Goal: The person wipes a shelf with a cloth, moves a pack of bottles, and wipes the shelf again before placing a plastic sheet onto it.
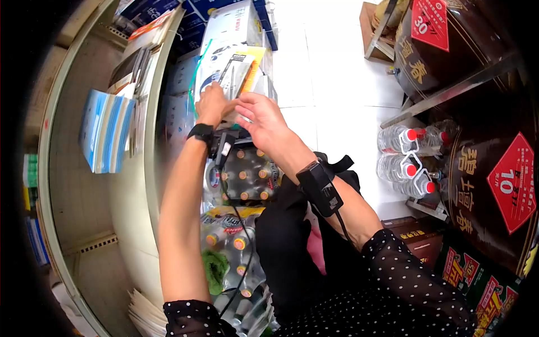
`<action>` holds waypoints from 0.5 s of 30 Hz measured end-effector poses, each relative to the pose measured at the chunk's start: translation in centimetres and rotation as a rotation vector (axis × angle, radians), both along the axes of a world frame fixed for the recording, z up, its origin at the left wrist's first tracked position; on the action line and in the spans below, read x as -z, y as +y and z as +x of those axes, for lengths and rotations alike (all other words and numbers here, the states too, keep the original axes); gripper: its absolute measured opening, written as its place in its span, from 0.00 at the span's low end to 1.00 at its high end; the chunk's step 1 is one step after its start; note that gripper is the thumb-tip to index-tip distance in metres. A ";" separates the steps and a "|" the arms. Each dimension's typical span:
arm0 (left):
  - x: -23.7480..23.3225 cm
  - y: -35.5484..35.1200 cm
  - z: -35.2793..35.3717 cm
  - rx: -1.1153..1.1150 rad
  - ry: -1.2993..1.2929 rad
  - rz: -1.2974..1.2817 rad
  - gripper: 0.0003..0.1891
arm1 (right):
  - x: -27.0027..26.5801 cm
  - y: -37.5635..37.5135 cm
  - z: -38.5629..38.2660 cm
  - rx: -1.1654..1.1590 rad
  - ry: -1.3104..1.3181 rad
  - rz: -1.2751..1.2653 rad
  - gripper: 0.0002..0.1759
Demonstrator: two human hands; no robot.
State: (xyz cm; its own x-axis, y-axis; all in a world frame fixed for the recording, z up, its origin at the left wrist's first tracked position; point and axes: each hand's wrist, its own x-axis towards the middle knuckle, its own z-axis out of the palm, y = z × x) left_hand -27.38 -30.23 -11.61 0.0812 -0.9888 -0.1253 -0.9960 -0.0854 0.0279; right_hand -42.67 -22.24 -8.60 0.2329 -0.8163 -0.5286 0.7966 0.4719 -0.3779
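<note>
A clear plastic pouch with a green edge lies over boxes at the top of the head view, with printed sheets and a yellow piece inside or under it. My left hand is at its lower edge, fingers bent over the plastic and closed on it. Close beside, my right hand has its fingers stretched and apart, fingertips near the left thumb and the pouch's lower corner. Nothing shows in the right palm. Black devices with cables are strapped to both wrists.
Shrink-wrapped bottles stand below the hands, with a green cloth nearer me. On the left is a metal shelf with a blue-and-white stack of booklets. Water jugs and large dark jars line the right side.
</note>
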 end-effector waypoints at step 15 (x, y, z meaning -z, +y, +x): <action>-10.9 13.5 2.0 -0.074 1.734 0.218 0.36 | -6.0 2.8 -0.6 -0.210 0.323 -1.044 0.51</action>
State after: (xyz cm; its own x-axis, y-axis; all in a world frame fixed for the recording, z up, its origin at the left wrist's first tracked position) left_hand -25.38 -16.73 -0.76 -0.2392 -0.9441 -0.2267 0.1772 -0.2720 0.9458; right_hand -43.25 -19.47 -2.65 0.3940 -0.8563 0.3340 0.5304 -0.0849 -0.8435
